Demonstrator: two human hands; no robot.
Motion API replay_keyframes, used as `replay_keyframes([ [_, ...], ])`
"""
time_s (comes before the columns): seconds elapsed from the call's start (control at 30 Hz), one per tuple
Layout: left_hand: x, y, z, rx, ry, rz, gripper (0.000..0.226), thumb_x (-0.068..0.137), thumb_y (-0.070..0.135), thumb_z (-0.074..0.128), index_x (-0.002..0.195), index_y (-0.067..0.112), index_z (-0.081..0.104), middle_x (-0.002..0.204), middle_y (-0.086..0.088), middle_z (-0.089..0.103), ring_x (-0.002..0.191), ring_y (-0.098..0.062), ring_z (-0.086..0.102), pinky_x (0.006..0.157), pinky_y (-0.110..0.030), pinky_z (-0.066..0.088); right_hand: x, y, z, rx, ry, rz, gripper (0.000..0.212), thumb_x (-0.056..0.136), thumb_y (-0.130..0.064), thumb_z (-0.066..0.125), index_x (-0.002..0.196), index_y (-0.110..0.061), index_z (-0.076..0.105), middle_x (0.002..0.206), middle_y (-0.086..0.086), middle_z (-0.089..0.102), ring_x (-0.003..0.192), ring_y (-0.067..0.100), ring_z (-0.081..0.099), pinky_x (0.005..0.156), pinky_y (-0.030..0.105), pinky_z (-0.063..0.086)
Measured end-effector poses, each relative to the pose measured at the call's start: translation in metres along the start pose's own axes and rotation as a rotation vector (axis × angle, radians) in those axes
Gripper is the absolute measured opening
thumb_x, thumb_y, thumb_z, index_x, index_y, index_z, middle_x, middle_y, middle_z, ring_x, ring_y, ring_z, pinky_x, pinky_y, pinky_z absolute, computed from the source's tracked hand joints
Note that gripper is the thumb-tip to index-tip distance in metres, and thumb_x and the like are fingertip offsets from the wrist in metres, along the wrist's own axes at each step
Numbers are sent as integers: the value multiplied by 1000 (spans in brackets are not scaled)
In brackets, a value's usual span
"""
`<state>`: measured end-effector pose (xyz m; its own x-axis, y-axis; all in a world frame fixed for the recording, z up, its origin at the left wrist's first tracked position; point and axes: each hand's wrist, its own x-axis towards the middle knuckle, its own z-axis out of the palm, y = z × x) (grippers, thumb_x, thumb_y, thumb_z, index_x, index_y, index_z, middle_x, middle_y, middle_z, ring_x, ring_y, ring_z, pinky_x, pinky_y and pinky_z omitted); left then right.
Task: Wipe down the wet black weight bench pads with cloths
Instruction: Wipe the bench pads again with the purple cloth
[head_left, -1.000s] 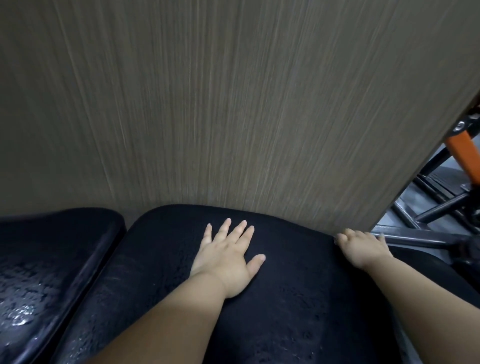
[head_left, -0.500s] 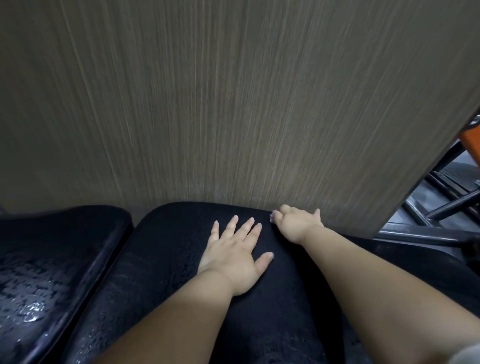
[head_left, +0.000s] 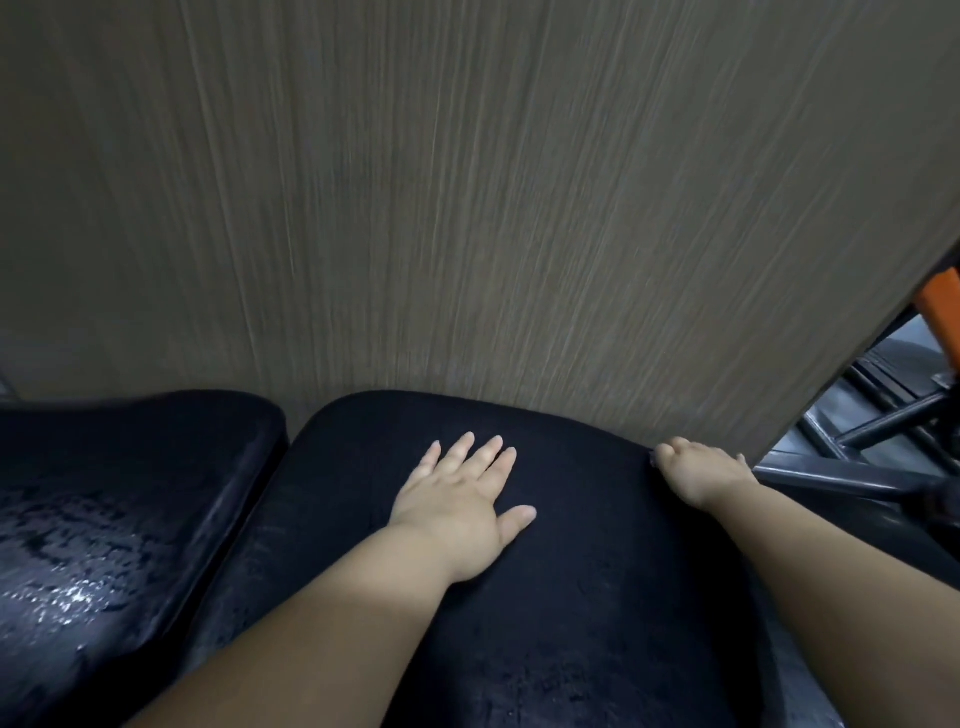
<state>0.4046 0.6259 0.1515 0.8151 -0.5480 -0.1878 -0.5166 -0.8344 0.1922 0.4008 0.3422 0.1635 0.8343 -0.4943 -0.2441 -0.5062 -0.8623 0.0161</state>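
Observation:
Two black bench pads lie side by side below a wall. The left pad (head_left: 104, 519) is glossy, with water drops shining on it. The right pad looks matte and fuzzy, as if a dark cloth (head_left: 597, 597) is spread over its top. My left hand (head_left: 457, 509) presses flat on the middle of this cloth, fingers straight and spread. My right hand (head_left: 696, 473) is at the far right corner, fingers curled over the cloth's edge where it meets the wall. How much of the pad the cloth covers is unclear.
A grey-brown wood-grain wall panel (head_left: 467, 208) rises right behind both pads. To the right stand black metal frame bars (head_left: 857, 473) and an orange machine part (head_left: 940, 312). A narrow gap separates the two pads.
My right hand slid left along the far edge to the middle, then back to the right corner. My left hand stayed flat in about the same place.

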Motion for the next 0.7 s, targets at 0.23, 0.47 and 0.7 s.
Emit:
replay_keyframes([
  [0.23,-14,-35,-5,-2,1,-24,70,97,66,16,155,34,-7,161,15,-16,146,-11,-22,119,-40,-15,4,-82,-1,31,4,-67,44,97,-36,23,125,-16,49,132,7,52,123,28,45,108,50,21],
  [0.47,-14,-38,2,-21,85,11,71,96,66,16,156,32,-3,162,13,-12,147,-13,-21,118,-42,-16,5,-184,2,-41,28,-328,44,97,-37,21,122,-14,50,130,6,53,122,28,46,109,62,10],
  [0.7,-14,-40,-1,-22,39,3,72,97,66,18,156,30,-4,162,13,-12,147,-13,-21,118,-42,-16,6,-150,4,71,42,-379,36,100,-41,22,103,-21,52,124,0,56,121,23,47,112,60,7],
])
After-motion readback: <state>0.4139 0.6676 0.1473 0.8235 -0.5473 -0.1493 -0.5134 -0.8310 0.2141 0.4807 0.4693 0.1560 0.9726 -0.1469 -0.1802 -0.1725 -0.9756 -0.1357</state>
